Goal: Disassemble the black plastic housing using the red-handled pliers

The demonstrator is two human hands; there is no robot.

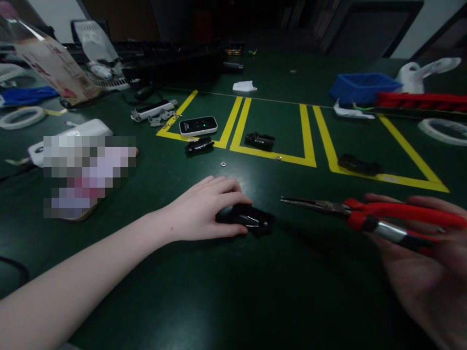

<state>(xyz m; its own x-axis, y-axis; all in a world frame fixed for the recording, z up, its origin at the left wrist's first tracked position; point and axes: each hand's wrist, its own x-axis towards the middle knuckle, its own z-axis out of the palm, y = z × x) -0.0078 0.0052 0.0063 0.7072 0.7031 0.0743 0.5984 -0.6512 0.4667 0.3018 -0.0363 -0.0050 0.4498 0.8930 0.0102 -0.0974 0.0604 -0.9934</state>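
Observation:
On the dark green table, my left hand (209, 209) is closed around a black plastic part (255, 218) that lies on the surface; its right end shows a slot and sticks out past my fingers. My right hand (426, 253) holds red-handled needle-nose pliers (365, 214) at the right. Their long thin jaws look closed and point left toward the black part, a short distance away from it. A small metal washer (223, 164) lies beyond my left hand. Part of my right hand is hidden by the handles.
Yellow tape squares (272, 156) hold similar black parts (260, 140) and a white-edged device (198, 126) with a green light. A blue bin (365, 87) and red rack (423, 103) stand back right. At left are a bottle (54, 63), a tape roll (22, 117) and a blurred item (98, 180).

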